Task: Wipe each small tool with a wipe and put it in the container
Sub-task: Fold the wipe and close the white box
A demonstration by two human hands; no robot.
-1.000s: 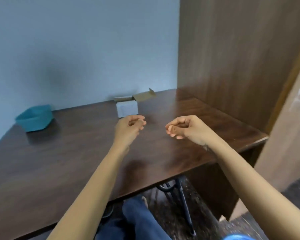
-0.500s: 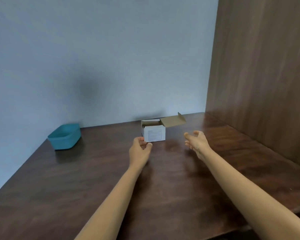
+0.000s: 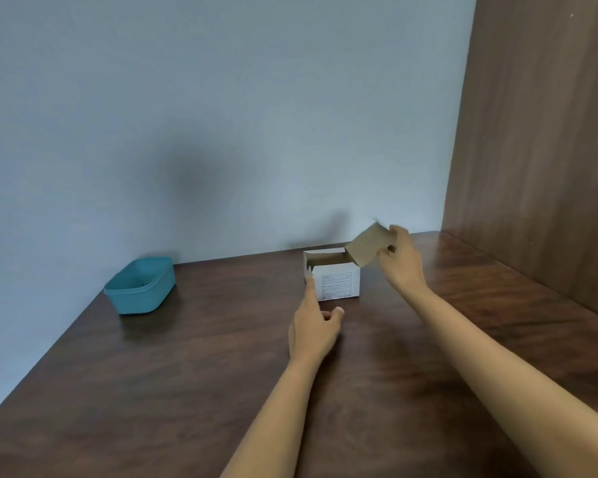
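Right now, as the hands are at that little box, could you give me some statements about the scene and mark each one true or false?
1. The right hand pinches the flap of the white box. True.
2. The teal container stands to the right of the box. False: it stands to the box's left, near the wall.
3. The left hand reaches a straight finger to the box's near left corner. True.
4. The box is closed. False: its flap is raised and the top is open.
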